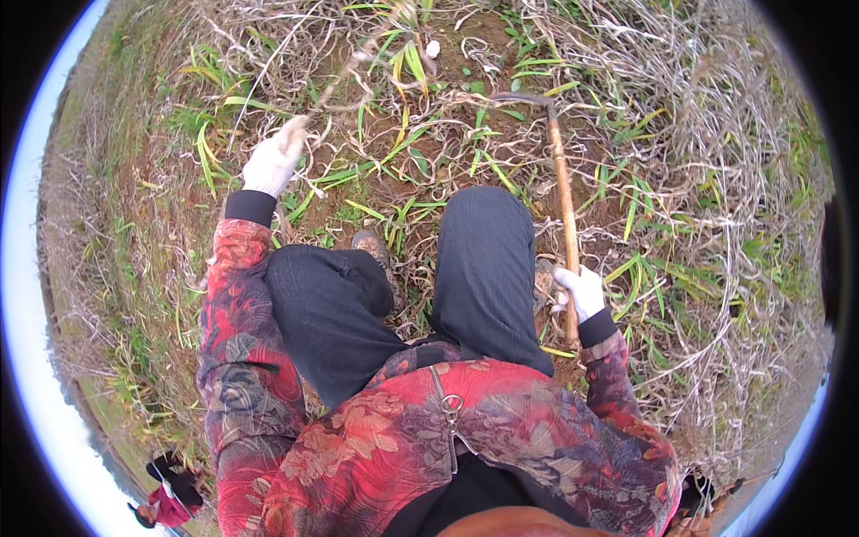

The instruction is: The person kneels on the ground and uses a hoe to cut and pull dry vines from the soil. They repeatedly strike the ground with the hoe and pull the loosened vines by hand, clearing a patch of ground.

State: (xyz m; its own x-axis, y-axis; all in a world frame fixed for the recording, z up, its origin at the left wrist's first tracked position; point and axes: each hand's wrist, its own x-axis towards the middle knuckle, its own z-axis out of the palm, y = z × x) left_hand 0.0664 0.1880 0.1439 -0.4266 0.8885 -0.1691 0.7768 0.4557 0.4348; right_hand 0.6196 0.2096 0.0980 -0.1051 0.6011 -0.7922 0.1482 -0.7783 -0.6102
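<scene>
My right hand (581, 293), in a white glove, is closed round the lower part of a wooden handle (564, 194). At the handle's far end a thin, dark curved metal blade (520, 98) points left, low among dry leaves and green blades of grass. My left hand (276, 156), also in a white glove, is held out at the left above the plants. Its fingers are blurred, and blurred dry strands (345, 84) lie just beyond them. Whether it grips any of these I cannot tell.
Tangled dry stalks (725, 168) cover the ground on the right. Bare reddish soil (480, 33) with a small white lump (433, 49) shows at the top. My boot (372, 248) stands between the plants. Another person (168, 503) is at the lower left; dark shapes show at the lower right.
</scene>
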